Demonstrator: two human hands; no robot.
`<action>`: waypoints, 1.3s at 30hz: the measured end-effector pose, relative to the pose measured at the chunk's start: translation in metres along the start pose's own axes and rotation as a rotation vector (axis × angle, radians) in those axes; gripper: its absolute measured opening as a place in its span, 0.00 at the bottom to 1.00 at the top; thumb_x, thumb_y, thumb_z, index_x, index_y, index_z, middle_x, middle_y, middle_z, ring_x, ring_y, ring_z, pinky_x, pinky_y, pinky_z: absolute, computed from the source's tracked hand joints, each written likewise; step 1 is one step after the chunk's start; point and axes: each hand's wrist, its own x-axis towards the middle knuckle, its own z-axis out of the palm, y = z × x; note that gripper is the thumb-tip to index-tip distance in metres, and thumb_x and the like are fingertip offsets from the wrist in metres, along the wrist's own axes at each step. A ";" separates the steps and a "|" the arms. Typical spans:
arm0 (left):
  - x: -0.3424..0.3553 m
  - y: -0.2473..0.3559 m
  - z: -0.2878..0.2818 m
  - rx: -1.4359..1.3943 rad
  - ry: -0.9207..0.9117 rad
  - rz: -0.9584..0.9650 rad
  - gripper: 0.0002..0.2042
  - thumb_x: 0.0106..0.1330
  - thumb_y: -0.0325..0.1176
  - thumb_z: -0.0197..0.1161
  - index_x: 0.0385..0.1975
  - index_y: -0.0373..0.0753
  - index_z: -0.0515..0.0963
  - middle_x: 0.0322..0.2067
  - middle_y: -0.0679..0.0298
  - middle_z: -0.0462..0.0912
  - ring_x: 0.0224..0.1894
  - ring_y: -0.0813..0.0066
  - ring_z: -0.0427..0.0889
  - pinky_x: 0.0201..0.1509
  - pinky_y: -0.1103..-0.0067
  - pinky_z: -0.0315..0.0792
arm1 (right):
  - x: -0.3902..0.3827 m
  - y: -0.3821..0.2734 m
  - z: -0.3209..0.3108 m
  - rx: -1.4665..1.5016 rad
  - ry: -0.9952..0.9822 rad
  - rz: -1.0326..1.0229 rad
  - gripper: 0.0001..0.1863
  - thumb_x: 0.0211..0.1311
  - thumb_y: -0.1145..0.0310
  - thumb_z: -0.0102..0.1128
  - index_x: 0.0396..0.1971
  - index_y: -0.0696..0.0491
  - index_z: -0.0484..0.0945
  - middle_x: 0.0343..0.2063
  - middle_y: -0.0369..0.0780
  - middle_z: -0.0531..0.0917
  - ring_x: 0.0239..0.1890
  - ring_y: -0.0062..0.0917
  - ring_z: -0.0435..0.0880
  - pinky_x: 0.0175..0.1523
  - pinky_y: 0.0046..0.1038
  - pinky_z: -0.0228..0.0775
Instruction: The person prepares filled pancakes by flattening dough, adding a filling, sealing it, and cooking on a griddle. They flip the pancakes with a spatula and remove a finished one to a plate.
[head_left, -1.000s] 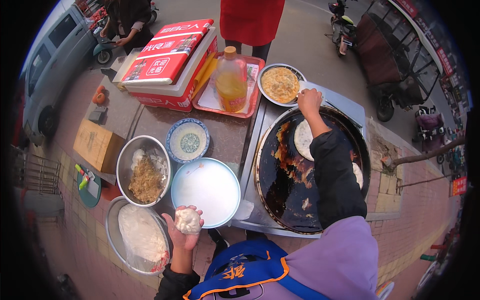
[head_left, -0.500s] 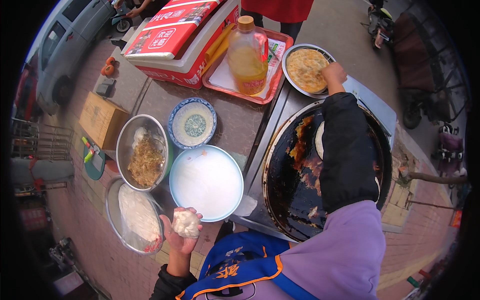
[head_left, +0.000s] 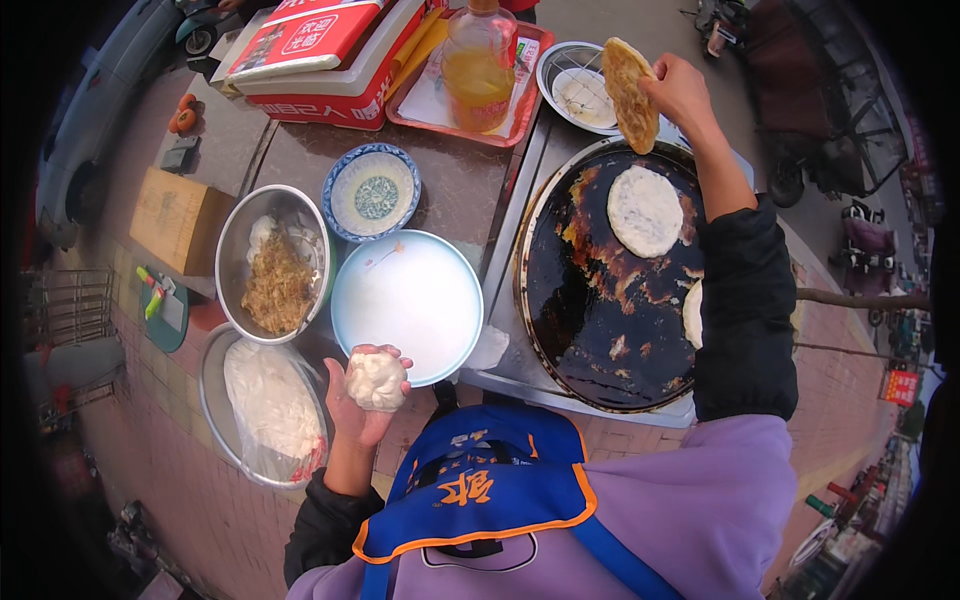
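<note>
A pale, pleated dough ball (head_left: pixel 376 382) rests in my left hand (head_left: pixel 351 418), whose fingers curl up around its far side. My left hand is beside the near rim of a white basin with a blue edge (head_left: pixel 420 310). At the far right, a browned flatbread (head_left: pixel 626 98) hangs upright, pinched at its edge by my right hand (head_left: pixel 682 92). It is above the far rim of a round black griddle (head_left: pixel 570 340). One pale flatbread (head_left: pixel 645 211) lies on the griddle, and another (head_left: pixel 692 315) is partly hidden by my right sleeve. Beyond stands a metal dish with a wire rack (head_left: pixel 556 72).
At left are a metal bowl of brown shredded filling (head_left: pixel 228 245), a bowl of plastic-covered dough (head_left: pixel 270 400) and a blue-patterned bowl (head_left: pixel 374 192). Farther back stand a wooden box (head_left: pixel 180 222), a red-and-white carton (head_left: pixel 315 105) and an oil bottle (head_left: pixel 477 85) on a red tray (head_left: pixel 530 60).
My right hand has lifted the browned flatbread off the metal dish and tilted it upright toward the griddle. My left hand still holds the dough ball. The view has shifted.
</note>
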 end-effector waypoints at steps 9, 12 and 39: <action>-0.015 0.011 -0.003 0.002 -0.171 -0.156 0.29 0.74 0.62 0.46 0.51 0.38 0.73 0.52 0.50 0.72 0.56 0.50 0.73 0.50 0.63 0.82 | -0.146 -0.006 0.002 -0.256 0.010 -0.328 0.10 0.49 0.71 0.62 0.33 0.57 0.79 0.30 0.47 0.85 0.39 0.43 0.84 0.48 0.45 0.68; -0.025 0.017 -0.006 0.011 -0.151 -0.203 0.29 0.74 0.62 0.47 0.50 0.38 0.73 0.51 0.50 0.73 0.56 0.49 0.74 0.50 0.63 0.81 | -0.232 -0.014 0.060 -0.196 0.225 -0.559 0.11 0.48 0.73 0.64 0.33 0.54 0.77 0.32 0.42 0.81 0.43 0.37 0.78 0.51 0.38 0.63; -0.025 -0.029 0.027 -0.022 0.050 -0.084 0.27 0.74 0.59 0.48 0.51 0.38 0.73 0.51 0.49 0.74 0.54 0.47 0.74 0.52 0.61 0.78 | -0.185 0.145 0.114 -0.121 -0.094 -0.285 0.31 0.51 0.64 0.72 0.59 0.40 0.75 0.61 0.41 0.67 0.63 0.43 0.66 0.56 0.43 0.75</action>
